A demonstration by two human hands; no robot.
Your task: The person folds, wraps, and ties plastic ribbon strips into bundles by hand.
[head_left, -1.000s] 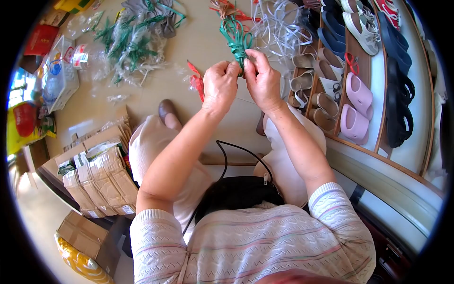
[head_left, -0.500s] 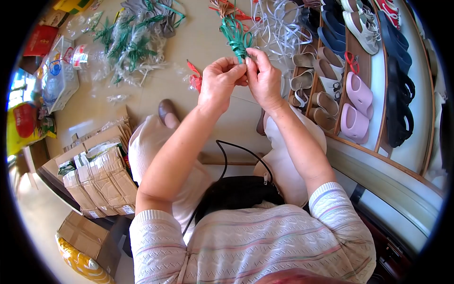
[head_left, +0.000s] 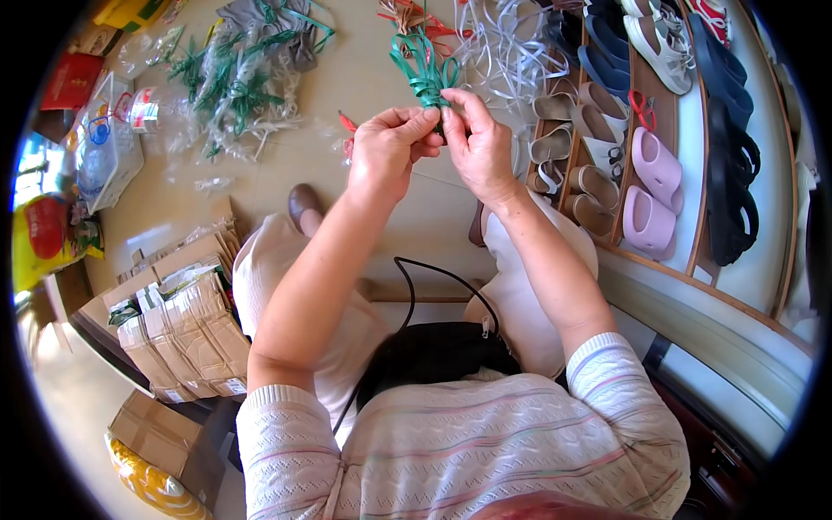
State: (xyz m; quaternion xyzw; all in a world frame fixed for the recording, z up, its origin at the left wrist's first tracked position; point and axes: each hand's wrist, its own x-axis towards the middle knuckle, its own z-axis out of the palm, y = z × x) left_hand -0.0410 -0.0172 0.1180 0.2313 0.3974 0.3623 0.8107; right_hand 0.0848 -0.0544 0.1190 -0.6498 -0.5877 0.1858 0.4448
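A looped bundle of green plastic strapping [head_left: 425, 69] stands up between my two hands at the top middle of the head view. My left hand [head_left: 392, 143] pinches the lower end of the bundle between thumb and fingers. Against the other side of the same end press the thumb and forefinger of my right hand [head_left: 479, 143]. Several turns of strap wrap around the bundle just above my fingertips. The very bottom of the bundle is hidden by my fingers.
Loose white strapping [head_left: 507, 52] lies on the floor beyond my right hand. A rack of shoes [head_left: 598, 165] stands at the right. Green strips and clear plastic [head_left: 238, 87] are heaped at the upper left. A cardboard box [head_left: 186, 334] sits beside my left leg.
Both hands keep hold of the green bundle. My left hand has shifted slightly left and turned, and the bundle has tilted a little to the left.
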